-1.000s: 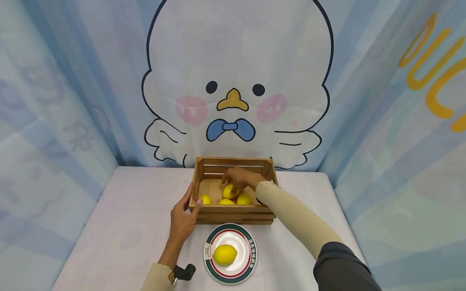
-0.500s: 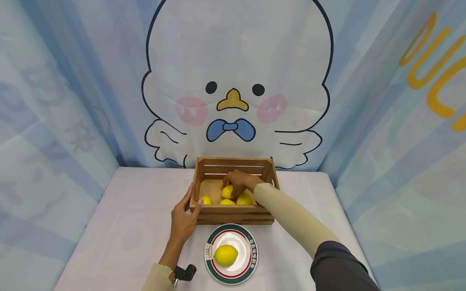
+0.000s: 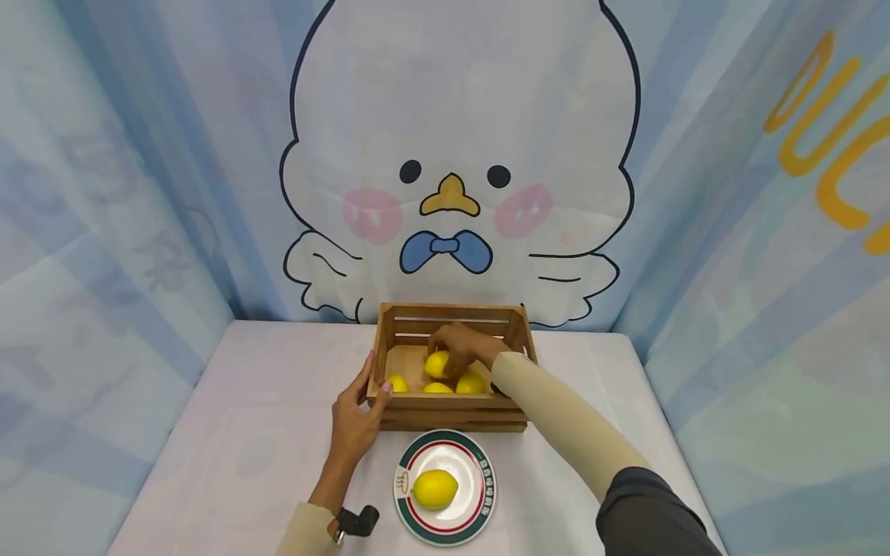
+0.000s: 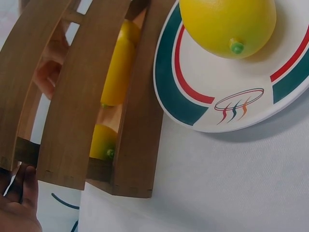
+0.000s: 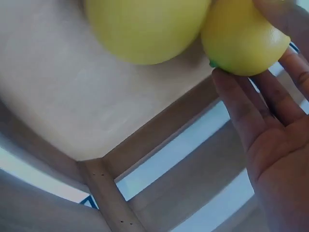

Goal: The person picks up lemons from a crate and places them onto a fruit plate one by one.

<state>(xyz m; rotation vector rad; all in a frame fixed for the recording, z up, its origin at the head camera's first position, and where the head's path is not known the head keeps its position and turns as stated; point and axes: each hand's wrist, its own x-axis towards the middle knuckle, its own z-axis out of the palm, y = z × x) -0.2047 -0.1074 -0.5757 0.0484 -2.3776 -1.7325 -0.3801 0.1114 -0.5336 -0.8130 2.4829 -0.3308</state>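
A slatted wooden crate [image 3: 455, 415] stands near the back of the table in the head view. My left hand [image 3: 354, 421] grips its left end, thumb on the front rim and fingers along the side. Inside the crate, my right hand [image 3: 464, 344] holds a yellow lemon [image 3: 436, 364]. In the right wrist view, thumb and fingers lie around this lemon [image 5: 244, 41], close beside another lemon [image 5: 147, 24]. More lemons, including one at right [image 3: 470, 381] and one at left [image 3: 398, 383], lie along the crate's front, partly hidden by its wall.
Directly in front of the crate sits a round plate [image 3: 470, 494] with a green and red rim, bearing one lemon [image 3: 435, 489]. A white cloth covers the table [image 3: 278, 401]. Printed curtains [image 3: 577, 286] enclose the back and both sides.
My right hand has settled lower around the lemon in the crate and its fingers have closed on it. The left hand keeps its grip on the crate. The head view has shifted slightly.
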